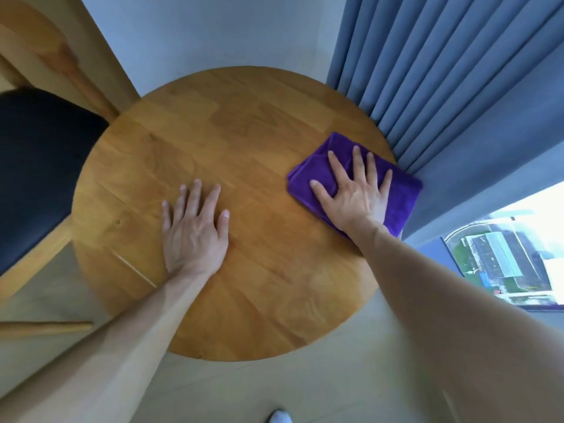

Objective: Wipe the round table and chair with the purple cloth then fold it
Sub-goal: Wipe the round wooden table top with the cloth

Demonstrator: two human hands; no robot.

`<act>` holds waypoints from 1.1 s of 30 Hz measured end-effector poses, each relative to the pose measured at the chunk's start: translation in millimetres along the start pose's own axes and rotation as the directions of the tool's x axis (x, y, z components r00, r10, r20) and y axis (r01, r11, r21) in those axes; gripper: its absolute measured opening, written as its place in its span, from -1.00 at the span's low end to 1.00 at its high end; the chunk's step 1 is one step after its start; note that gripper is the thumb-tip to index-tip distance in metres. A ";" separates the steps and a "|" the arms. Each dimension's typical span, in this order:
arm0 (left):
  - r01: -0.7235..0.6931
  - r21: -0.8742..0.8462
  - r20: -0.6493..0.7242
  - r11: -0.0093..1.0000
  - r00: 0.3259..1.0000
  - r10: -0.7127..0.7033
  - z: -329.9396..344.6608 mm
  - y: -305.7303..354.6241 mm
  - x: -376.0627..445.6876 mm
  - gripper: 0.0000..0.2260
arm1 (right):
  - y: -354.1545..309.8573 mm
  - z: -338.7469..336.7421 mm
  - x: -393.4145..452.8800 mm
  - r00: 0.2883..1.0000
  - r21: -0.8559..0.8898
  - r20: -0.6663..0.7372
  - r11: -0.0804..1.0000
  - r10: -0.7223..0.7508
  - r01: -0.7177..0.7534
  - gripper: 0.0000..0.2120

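Purple cloth [396, 193] at table's [244, 132] 3 o'clock, soft, light (likely bunches); right hand [357, 193] flat, fingers spread, pressing; left hand [195, 233] flat, splayed, bracing.

A single wide-angle head view looks steeply down from close above the round wooden counter [232, 141], which fills the middle of the frame. Both forearms enter from the bottom edge. Edges bend: a dark-seated wooden chair [36, 166] at left, blue pleated curtains [451, 71] upper right, pale floor [213, 389] below.
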State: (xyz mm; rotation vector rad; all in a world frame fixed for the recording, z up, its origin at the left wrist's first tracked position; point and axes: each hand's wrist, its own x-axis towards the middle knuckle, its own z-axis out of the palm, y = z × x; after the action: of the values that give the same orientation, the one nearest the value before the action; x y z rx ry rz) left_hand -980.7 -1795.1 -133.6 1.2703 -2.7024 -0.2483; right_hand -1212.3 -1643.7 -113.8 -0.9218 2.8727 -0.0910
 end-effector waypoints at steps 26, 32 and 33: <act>-0.136 0.142 -0.039 0.980 0.989 0.143 -19.4 -13.0 17.7 -0.55 | -54.6 -1.5 29.4 0.997 -0.042 0.022 0.997 -0.069 0.070 -0.25; -0.208 0.080 -0.069 0.975 0.975 0.213 -18.1 -27.0 16.5 -0.53 | -101.7 7.4 -24.6 0.943 -0.050 0.014 0.941 -0.333 0.333 -0.29; -0.215 0.076 -0.064 0.974 0.973 0.220 -18.2 -26.5 15.9 -0.53 | -99.6 8.9 -28.2 0.948 -0.046 0.012 0.946 -0.319 0.319 -0.30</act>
State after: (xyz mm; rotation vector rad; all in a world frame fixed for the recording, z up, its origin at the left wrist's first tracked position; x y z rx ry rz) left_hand -967.2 -1825.6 -120.5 0.9666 -2.7784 -0.0831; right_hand -1131.1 -1708.4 -110.5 -1.3881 2.7044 -0.0498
